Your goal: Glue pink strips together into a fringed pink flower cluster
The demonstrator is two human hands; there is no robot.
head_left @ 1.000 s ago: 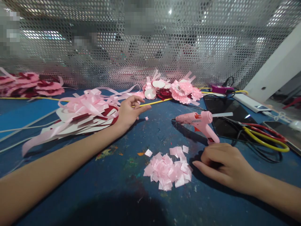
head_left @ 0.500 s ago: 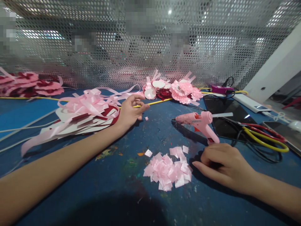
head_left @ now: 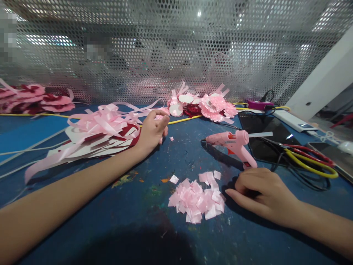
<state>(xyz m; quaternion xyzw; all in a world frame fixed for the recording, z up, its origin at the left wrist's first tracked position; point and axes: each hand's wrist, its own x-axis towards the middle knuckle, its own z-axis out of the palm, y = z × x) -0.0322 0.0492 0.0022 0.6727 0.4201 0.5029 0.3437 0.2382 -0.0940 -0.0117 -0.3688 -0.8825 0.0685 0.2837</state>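
The left hand (head_left: 150, 130) is stretched far forward and its fingers curl shut around a pink ribbon piece (head_left: 162, 118) at the right edge of the ribbon heap (head_left: 102, 123). For a good grip it seems best to pinch only this one piece, lightly, so that the loose loops beside it are not dragged along. The right hand (head_left: 261, 193) lies well apart from the piece, loosely curled on the blue table (head_left: 132, 224) with nothing visible in it, just beside the pile of pink squares (head_left: 197, 200) and near the glue gun (head_left: 234, 141).
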